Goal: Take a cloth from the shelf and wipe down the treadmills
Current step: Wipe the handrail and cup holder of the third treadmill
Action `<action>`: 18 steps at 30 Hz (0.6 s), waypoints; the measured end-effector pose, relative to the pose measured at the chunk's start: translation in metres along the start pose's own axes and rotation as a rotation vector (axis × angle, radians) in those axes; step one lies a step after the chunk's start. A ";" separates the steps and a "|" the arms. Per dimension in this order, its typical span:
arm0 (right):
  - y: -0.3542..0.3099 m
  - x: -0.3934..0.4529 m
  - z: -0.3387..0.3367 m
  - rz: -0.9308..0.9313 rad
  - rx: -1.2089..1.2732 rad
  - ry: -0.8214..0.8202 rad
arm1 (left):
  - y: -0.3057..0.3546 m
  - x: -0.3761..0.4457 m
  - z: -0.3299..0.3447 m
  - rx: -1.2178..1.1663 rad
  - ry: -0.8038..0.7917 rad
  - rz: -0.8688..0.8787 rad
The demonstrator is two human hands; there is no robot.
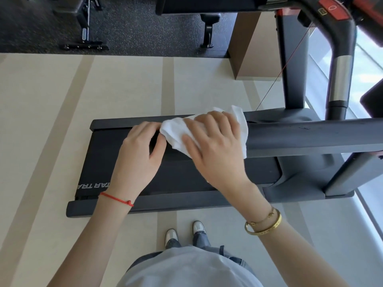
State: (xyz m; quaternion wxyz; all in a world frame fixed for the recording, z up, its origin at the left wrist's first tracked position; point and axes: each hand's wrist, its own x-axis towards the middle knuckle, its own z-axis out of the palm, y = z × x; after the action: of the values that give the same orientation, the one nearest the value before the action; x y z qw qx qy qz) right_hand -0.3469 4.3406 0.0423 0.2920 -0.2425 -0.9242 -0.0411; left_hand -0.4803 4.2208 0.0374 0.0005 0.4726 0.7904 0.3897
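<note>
A white cloth [176, 131] is draped over the near handrail [310, 135] of a dark grey treadmill, high above the black belt [176, 175]. My right hand [215, 146] lies flat on the cloth and presses it onto the rail's left end. My left hand [141, 150] is just left of it, fingers curled around the tip of the rail and pinching the cloth's left corner. The belt and side rails run left to right below my hands.
The treadmill's uprights [292, 65] and red-buttoned console [331, 8] rise at the right. Black gym benches [83, 23] stand on dark rubber flooring at the back. A brown pillar [255, 48] stands behind the treadmill. My feet [184, 233] stand on pale striped floor.
</note>
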 end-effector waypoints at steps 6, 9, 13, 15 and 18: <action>0.052 0.003 -0.027 0.100 -0.034 -0.051 | 0.000 0.000 -0.002 -0.018 -0.010 0.005; 0.061 0.025 -0.029 0.266 -0.073 -0.312 | 0.002 0.000 -0.003 -0.014 -0.006 0.001; 0.034 0.057 -0.018 0.227 0.036 -0.527 | 0.003 0.000 -0.002 -0.017 -0.005 0.007; 0.013 0.064 -0.010 0.147 0.082 -0.536 | 0.002 0.000 -0.001 -0.008 -0.005 0.011; 0.005 0.059 -0.002 0.123 0.108 -0.464 | 0.001 0.000 -0.001 -0.005 -0.005 0.004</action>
State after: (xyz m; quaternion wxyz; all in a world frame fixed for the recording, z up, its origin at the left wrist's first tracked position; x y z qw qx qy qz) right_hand -0.3851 4.3695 0.0769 0.0862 -0.2851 -0.9510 0.0830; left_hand -0.4797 4.2205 0.0390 0.0033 0.4750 0.7885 0.3905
